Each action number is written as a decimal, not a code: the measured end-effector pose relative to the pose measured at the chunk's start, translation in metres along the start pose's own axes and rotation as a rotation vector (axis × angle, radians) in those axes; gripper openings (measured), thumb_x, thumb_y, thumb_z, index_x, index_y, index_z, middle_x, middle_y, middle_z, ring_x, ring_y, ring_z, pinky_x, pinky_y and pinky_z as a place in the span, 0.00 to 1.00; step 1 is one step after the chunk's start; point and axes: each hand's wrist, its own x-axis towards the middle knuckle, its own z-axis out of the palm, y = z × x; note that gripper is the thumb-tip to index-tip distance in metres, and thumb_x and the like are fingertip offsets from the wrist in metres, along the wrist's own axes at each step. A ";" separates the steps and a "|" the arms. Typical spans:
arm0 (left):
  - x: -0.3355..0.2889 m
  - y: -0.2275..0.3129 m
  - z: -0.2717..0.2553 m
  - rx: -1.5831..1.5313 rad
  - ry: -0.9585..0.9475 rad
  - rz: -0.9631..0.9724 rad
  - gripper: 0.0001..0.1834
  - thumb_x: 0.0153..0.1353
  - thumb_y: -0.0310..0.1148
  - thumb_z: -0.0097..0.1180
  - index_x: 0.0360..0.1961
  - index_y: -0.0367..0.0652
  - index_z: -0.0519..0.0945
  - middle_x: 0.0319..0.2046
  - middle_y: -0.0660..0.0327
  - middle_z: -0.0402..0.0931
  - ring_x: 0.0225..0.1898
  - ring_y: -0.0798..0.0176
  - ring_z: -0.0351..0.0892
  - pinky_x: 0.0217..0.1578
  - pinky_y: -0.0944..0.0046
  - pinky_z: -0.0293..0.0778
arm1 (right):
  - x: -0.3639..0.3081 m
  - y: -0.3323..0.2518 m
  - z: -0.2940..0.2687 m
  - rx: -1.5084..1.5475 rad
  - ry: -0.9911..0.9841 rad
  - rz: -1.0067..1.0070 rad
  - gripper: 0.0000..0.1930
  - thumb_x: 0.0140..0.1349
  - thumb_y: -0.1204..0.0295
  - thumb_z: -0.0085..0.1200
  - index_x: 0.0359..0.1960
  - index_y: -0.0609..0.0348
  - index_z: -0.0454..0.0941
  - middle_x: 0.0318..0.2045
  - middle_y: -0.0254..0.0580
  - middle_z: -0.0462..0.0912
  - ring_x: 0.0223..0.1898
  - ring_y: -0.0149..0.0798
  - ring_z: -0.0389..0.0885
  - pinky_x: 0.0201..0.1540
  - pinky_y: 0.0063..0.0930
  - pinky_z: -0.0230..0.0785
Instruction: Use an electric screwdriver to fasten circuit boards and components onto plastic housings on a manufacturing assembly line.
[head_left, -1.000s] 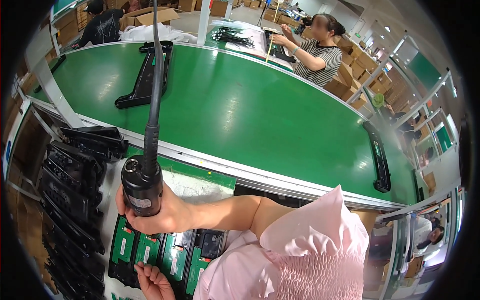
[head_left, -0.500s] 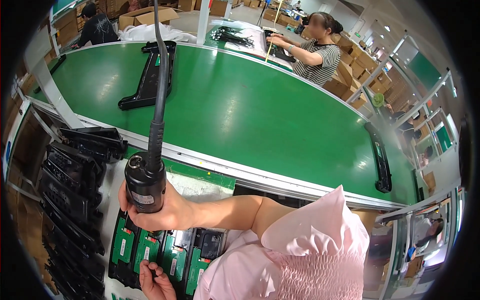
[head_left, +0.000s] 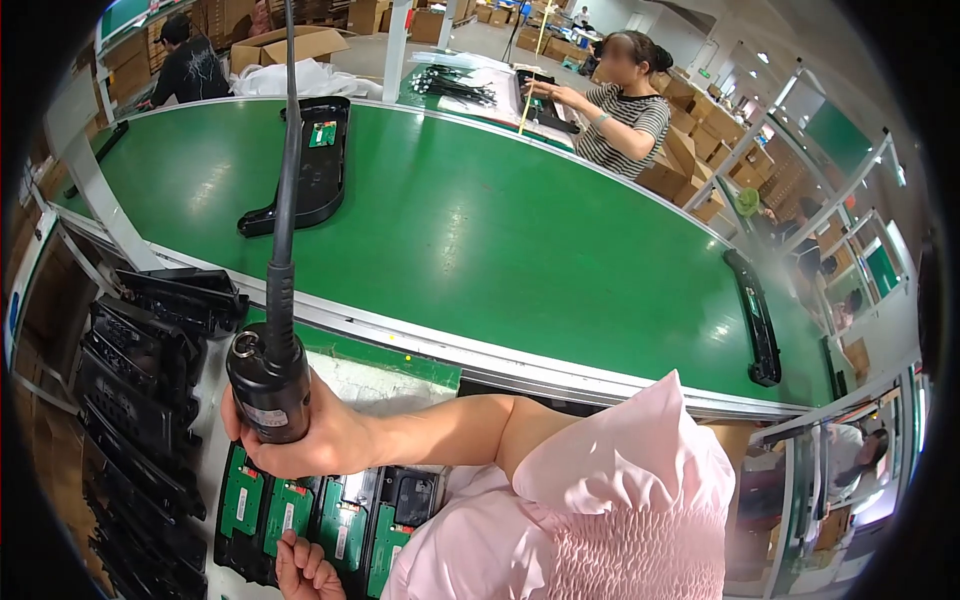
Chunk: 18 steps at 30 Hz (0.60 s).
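Note:
My right hand (head_left: 325, 432) is wrapped round a black electric screwdriver (head_left: 268, 395), held upright with its cable rising from the top. Its tip is hidden below my hand. Under it lie several black plastic housings side by side, fitted with green circuit boards (head_left: 240, 503) that carry white labels and small red-and-white parts. My left hand (head_left: 308, 572) is at the lower edge, over the boards, its fingers curled inward. Whatever those fingers may hold is too small or hidden to make out.
Black plastic housings (head_left: 140, 370) are stacked at my left. Beyond a metal rail runs a green conveyor belt (head_left: 450, 240), bearing a long black housing (head_left: 315, 185) and another housing (head_left: 752, 315) at the right. Across it, a person in a striped shirt (head_left: 625, 130) handles a black part.
The screwdriver and my right hand have shifted slightly left and down. My left hand stays low over the boards, its fingers still curled. The whole view has tilted a little.

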 end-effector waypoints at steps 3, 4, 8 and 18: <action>0.000 0.000 -0.004 0.024 -0.037 0.004 0.07 0.60 0.32 0.47 0.32 0.38 0.67 0.18 0.67 0.56 0.18 0.73 0.51 0.15 0.76 0.54 | 0.000 -0.005 0.002 0.005 0.017 0.020 0.08 0.43 0.79 0.51 0.28 0.64 0.69 0.19 0.31 0.70 0.18 0.21 0.66 0.21 0.17 0.59; 0.002 0.000 -0.010 0.026 -0.037 0.006 0.07 0.60 0.32 0.47 0.32 0.38 0.67 0.18 0.67 0.56 0.18 0.73 0.51 0.15 0.76 0.54 | -0.001 -0.006 0.001 0.007 0.017 0.018 0.08 0.43 0.79 0.51 0.28 0.64 0.69 0.19 0.31 0.70 0.18 0.21 0.66 0.21 0.17 0.59; 0.007 -0.001 -0.022 -0.026 0.015 0.070 0.08 0.60 0.33 0.47 0.30 0.38 0.69 0.18 0.66 0.59 0.17 0.73 0.55 0.16 0.76 0.56 | -0.003 -0.008 -0.002 0.028 0.006 0.082 0.08 0.42 0.81 0.49 0.28 0.64 0.67 0.21 0.33 0.69 0.21 0.22 0.66 0.24 0.16 0.59; 0.005 -0.008 -0.009 0.108 0.023 0.197 0.04 0.58 0.27 0.49 0.33 0.37 0.72 0.28 0.60 0.71 0.26 0.68 0.69 0.25 0.75 0.69 | -0.005 -0.006 -0.006 0.068 0.003 0.109 0.12 0.40 0.80 0.51 0.30 0.65 0.67 0.21 0.34 0.70 0.21 0.23 0.68 0.23 0.17 0.60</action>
